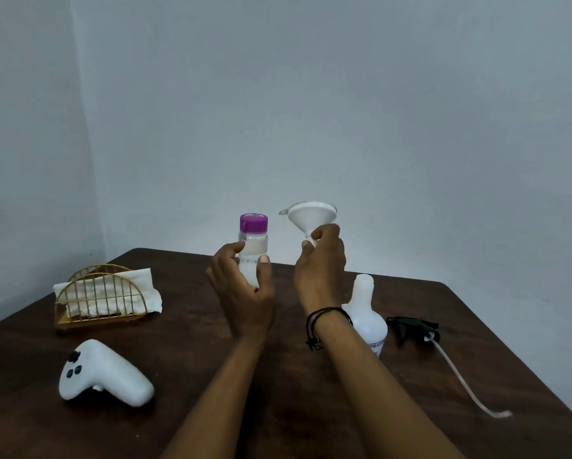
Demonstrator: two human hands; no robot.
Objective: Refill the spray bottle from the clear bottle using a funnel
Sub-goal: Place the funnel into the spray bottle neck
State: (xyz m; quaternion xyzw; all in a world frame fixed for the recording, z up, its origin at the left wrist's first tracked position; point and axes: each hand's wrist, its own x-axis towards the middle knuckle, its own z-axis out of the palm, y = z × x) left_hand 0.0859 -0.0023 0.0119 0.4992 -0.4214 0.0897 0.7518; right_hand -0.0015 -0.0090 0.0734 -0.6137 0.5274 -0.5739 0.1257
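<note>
Two bare forearms reach forward over a dark wooden table (311, 409), each hand raised above it and holding something. The left hand (244, 293), palm turned toward the right, grips a clear bottle (253, 253) upright, the thumb and fingers curled round its lower half; the bottle wears a purple cap (253, 222), screwed on, and shows pale liquid inside. The right hand (321, 260), back toward the camera, pinches the narrow neck of a white funnel (311, 215) between thumb and fingertips, the wide mouth facing up and tilted slightly to the left. A black cord bracelet (324, 318) circles the right wrist. Bottle and funnel are held side by side, near each other but apart, both against the pale wall.

Just beyond the right forearm stands the white spray bottle (367, 313), upright on the table with its neck open; its lower body is partly hidden by the arm. Its black spray head (412, 327) lies on the table just to the right, apart from the bottle, a thin white tube (460, 376) trailing from it toward the near right edge.

On the left side of the table sits a gold wire napkin holder (99, 299) holding white paper napkins (138, 286). Nearer the camera, well apart from the hands, lies a white handheld controller (105, 372) with dark buttons.
</note>
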